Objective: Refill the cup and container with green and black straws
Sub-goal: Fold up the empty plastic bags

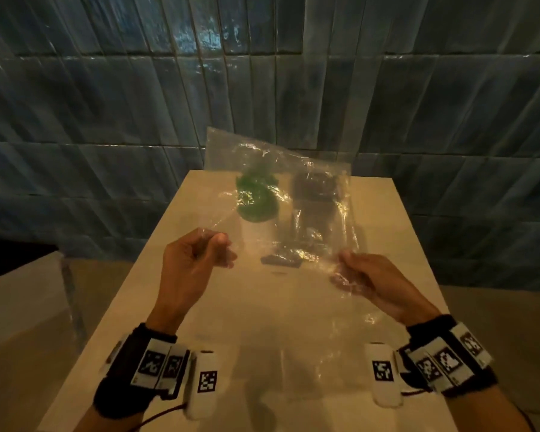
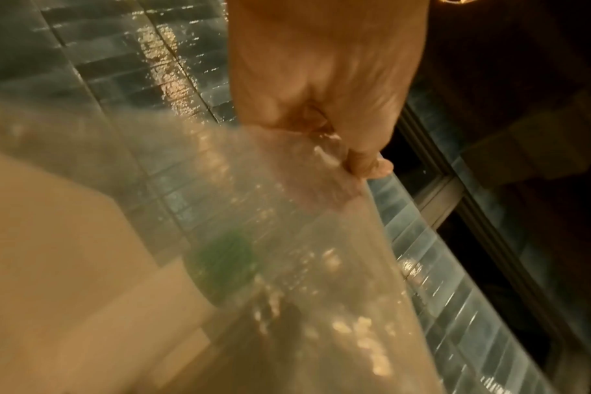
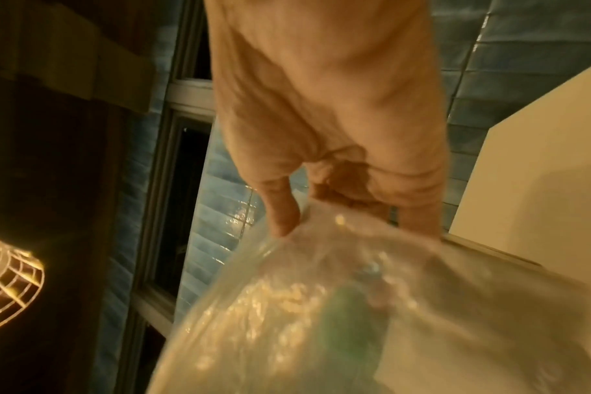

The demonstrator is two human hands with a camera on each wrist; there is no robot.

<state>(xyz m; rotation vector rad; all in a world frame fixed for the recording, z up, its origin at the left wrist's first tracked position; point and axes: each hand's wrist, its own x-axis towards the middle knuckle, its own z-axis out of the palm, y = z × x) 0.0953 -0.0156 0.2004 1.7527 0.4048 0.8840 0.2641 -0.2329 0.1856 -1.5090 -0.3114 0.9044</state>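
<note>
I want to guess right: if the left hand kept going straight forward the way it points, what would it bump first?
Probably the green straws. The left hand, pinching the clear plastic bag, points toward them across the table. Depth is unclear through the bag.

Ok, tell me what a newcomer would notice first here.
A crinkled clear plastic bag is held up over the beige table, the left hand and right hand each pinching a near corner. Through it show a green clump and a dark clump.

Blue tiled wall (image 1: 106, 104) behind beige table (image 1: 262, 322); lit wire-caged lamp (image 3: 7, 282) & dark window (image 3: 189, 173) nearby.
</note>
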